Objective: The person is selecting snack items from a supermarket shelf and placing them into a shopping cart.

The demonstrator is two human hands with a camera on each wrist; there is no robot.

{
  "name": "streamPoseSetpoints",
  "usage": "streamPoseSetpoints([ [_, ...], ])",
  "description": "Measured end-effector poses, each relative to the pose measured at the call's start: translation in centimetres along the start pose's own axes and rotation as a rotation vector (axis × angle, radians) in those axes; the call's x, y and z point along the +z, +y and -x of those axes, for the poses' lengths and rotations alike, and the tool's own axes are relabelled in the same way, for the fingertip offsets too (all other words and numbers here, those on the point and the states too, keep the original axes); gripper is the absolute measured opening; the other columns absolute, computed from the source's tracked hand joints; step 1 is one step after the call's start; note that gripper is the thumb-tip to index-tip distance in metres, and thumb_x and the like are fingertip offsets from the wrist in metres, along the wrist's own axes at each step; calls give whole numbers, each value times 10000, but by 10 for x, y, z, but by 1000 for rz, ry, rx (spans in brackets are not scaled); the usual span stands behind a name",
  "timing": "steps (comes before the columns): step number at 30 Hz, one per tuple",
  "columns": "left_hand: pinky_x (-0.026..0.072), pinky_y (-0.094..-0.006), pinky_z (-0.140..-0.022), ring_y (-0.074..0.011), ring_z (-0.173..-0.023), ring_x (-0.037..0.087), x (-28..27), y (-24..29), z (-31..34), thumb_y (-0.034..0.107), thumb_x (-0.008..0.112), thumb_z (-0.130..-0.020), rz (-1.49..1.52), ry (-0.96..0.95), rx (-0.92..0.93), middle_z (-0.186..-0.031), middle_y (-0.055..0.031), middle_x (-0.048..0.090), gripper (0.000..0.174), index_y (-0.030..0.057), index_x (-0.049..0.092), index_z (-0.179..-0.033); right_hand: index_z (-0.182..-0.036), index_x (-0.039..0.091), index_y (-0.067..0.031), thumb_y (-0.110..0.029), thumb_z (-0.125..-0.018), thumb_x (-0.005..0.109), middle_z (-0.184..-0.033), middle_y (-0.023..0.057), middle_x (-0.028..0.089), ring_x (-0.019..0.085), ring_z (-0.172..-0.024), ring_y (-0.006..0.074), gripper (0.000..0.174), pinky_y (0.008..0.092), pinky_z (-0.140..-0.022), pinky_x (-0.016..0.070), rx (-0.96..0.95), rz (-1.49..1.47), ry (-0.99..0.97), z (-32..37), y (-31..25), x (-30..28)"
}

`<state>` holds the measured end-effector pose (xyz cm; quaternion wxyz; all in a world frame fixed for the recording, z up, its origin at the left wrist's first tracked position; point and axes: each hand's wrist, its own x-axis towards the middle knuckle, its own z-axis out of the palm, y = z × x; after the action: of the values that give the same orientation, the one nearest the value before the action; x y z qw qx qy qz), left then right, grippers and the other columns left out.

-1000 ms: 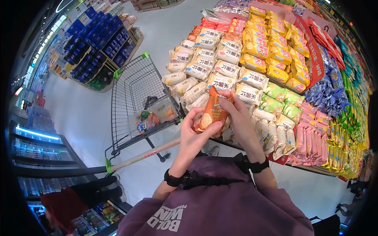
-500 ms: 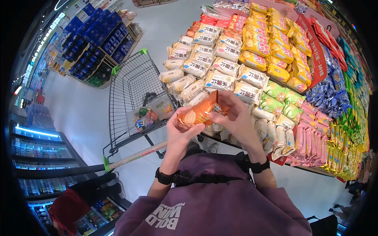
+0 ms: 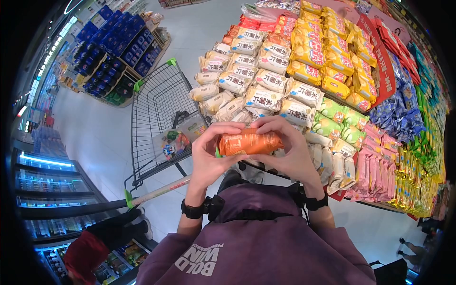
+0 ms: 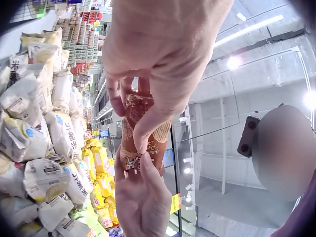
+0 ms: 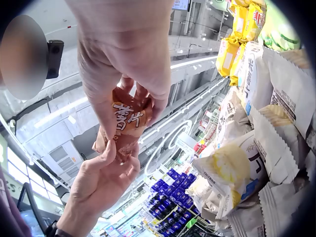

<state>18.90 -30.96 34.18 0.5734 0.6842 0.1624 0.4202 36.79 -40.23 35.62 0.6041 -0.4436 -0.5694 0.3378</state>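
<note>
An orange-brown snack packet [image 3: 250, 143] lies sideways between both hands in front of the chest. My left hand [image 3: 209, 152] grips its left end, fingers over the top and thumb below. At the other end my right hand [image 3: 295, 152] holds it in the same way. Small print on one side faces up in the head view. Ridged chips and large lettering show on the packet [image 4: 161, 133] in the left wrist view, where the two thumbs nearly meet. Just beyond the hands, white snack packets [image 3: 263, 97] are piled on a display.
A wire shopping cart [image 3: 142, 111] stands at the left, with a clear bag of colourful items [image 3: 174, 144] inside. Yellow packets [image 3: 306, 50], green packets [image 3: 332, 118] and pink packets [image 3: 373, 166] fill the display's right side. A person in red [image 3: 85, 251] is at lower left near refrigerated shelves [image 3: 52, 194].
The packet has turned from near upright, through a slant, to lying sideways, and its small-print side has come into view. The left hand has shifted left and both hands now hold opposite ends.
</note>
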Motion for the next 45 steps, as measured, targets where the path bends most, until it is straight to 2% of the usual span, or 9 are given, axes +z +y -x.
streamPoseSetpoints([
  [14, 467, -350, -989, -215, -1130, 584, 1, 0, -4, -106, 800, -643, 31, -22, -42, -1175, -140, 620, 456, 17, 632, -1049, -1043, 580, -81, 44, -695, 763, -1150, 61, 579, 591, -1043, 157, 412, 292, -880, 489, -38, 23, -1, -3, 4, -3],
  [19, 497, -330, -943, -182, -1092, 604, 1, 8, -4, -71, 813, -667, 12, -11, -68, -1199, -117, 614, 551, -13, 589, -1166, -1129, 569, -64, -43, -721, 796, -1121, 43, 598, 587, -1025, 128, 468, 273, -862, 483, -16, 76, 5, -5, 0, -4],
  [22, 506, -304, -918, -159, -1069, 611, 1, 10, -2, -32, 822, -682, 55, 7, -150, -1218, -110, 606, 616, -26, 544, -1232, -1178, 553, -51, -97, -745, 804, -1095, 46, 603, 586, -1005, 120, 503, 267, -862, 475, 197, -20, 23, -2, -6, -5],
  [28, 504, -273, -889, -133, -1034, 619, 8, 12, -2, 19, 769, -766, 190, 148, -157, -1153, -117, 633, 552, -20, 501, -1247, -1212, 537, -49, -170, -744, 826, -1098, 89, 591, 584, -1009, 126, 563, 267, -828, 478, 314, -130, 122, 0, 3, 5],
  [31, 515, -252, -840, -115, -964, 635, 2, 8, 0, 31, 739, -802, 161, 168, -167, -1069, -101, 660, 469, -14, 505, -1206, -1221, 532, -60, -177, -721, 843, -1156, 90, 580, 594, -1034, 145, 601, 295, -850, 487, 177, -158, 186, -2, 5, 16],
  [34, 517, -225, -796, -98, -904, 640, 0, 7, 0, 38, 728, -817, 219, 227, -218, -999, -80, 670, 414, -6, 509, -1165, -1213, 545, -72, -147, -699, 847, -1226, 90, 562, 605, -1059, 181, 600, 328, -897, 486, -34, 233, 78, -7, -3, 10],
  [37, 520, -217, -783, -95, -892, 641, -1, 5, 2, 43, 729, -819, 251, 217, -276, -981, -72, 668, 408, 1, 504, -1156, -1180, 576, -76, -139, -668, 857, -1199, 75, 594, 607, -1065, 197, 588, 324, -900, 481, -183, 413, 68, -8, 0, 11],
  [40, 520, -237, -817, -108, -939, 635, -2, 6, 3, 35, 742, -805, 247, 163, -298, -1024, -86, 654, 441, 3, 492, -1166, -1139, 607, -73, -158, -651, 868, -1130, 78, 631, 623, -1029, 193, 560, 314, -874, 492, -203, 417, 86, -6, 10, 12],
  [45, 488, -284, -924, -148, -1070, 597, 3, 9, 2, -10, 768, -757, 289, 145, -202, -1145, -126, 610, 581, -14, 460, -1249, -1122, 626, -52, -177, -670, 858, -1041, 65, 664, 646, -927, 160, 523, 298, -823, 507, -15, 221, 123, -4, 2, 12],
])
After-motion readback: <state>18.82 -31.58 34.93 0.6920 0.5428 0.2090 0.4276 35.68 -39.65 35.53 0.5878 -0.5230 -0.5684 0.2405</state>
